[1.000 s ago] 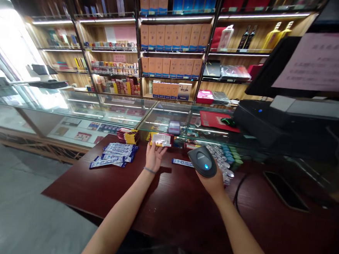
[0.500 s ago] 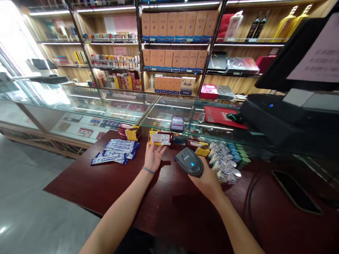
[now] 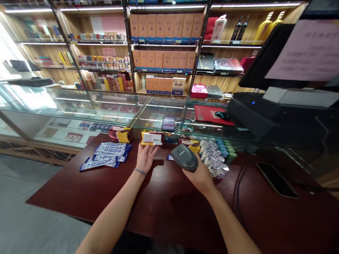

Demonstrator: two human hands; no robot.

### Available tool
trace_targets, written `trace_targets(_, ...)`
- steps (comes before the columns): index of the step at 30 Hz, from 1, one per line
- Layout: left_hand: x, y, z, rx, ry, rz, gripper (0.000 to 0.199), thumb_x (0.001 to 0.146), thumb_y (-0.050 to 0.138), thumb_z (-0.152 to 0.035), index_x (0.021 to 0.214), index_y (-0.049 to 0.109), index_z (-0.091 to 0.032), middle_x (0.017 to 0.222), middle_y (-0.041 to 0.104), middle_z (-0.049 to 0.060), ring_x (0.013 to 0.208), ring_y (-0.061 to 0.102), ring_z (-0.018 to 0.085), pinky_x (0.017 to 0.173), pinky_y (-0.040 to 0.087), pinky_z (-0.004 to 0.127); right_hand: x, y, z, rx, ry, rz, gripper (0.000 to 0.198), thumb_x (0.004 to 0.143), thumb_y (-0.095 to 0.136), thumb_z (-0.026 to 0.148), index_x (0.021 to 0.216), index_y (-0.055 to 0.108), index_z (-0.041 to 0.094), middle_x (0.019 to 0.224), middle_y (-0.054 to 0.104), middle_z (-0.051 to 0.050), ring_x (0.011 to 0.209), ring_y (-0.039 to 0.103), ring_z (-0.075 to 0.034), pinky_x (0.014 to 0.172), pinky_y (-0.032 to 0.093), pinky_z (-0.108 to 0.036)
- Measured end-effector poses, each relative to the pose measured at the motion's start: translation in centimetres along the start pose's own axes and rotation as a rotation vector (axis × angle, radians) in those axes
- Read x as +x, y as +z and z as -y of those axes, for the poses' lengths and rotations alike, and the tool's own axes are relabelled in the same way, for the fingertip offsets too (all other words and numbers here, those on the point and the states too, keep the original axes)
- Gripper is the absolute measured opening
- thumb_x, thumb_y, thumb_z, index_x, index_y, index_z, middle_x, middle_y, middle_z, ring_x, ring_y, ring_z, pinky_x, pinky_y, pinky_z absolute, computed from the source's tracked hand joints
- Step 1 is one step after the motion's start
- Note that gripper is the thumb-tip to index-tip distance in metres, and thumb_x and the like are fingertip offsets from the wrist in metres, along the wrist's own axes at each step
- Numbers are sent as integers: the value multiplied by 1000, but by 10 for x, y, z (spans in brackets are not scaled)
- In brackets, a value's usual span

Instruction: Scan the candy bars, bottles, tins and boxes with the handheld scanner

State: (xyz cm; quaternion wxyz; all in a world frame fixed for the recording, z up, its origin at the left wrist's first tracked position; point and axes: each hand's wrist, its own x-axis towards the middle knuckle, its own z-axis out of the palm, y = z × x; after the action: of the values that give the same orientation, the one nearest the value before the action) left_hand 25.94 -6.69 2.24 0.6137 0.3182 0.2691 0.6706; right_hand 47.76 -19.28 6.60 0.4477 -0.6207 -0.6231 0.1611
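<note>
My left hand [image 3: 146, 156] holds up a yellow and dark red snack packet [image 3: 152, 138], its white label and barcode turned towards me. In my right hand [image 3: 200, 175] is a dark grey barcode scanner [image 3: 184, 157], its head angled left towards the packet. A stack of similar yellow and red packets [image 3: 120, 134] stands left of my left hand, with blue and white sachets [image 3: 106, 154] fanned out in front of it. More yellow packets [image 3: 190, 144] lie behind the scanner, partly hidden by it. Several silver-topped containers [image 3: 214, 157] stand beside my right hand.
The dark red wooden table [image 3: 152, 203] meets a glass display counter [image 3: 101, 108]. A phone [image 3: 276, 180] and a black cable [image 3: 237, 190] lie on the right. Behind are a red mouse pad [image 3: 208, 115] with a mouse [image 3: 221, 115], and a monitor [image 3: 267, 56]. Green-topped containers [image 3: 230, 150] stand nearby.
The whole view has shifted, so things appear further left. The blue light on the scanner has gone out. Both hands keep their hold, with the packet still facing me.
</note>
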Motion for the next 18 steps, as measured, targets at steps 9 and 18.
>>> trace_targets(9, 2, 14, 7, 251, 90, -39, 37, 81, 75, -45, 104, 57, -22, 104, 73, 5, 89, 72, 17, 83, 59, 35, 13, -34, 0, 327, 110, -262, 39, 77, 75, 44, 108, 64, 22, 69, 70, -1, 50, 63, -20, 49, 51, -31)
trace_targets(18, 4, 55, 30, 980, 424, 127, 16, 88, 69, -31, 104, 73, -29, 99, 78, 4, 94, 72, 25, 88, 51, 33, 21, -75, -11, 501, 105, -460, 39, 81, 72, 52, 61, 54, 23, 47, 53, 3, 38, 48, -13, 40, 43, -28)
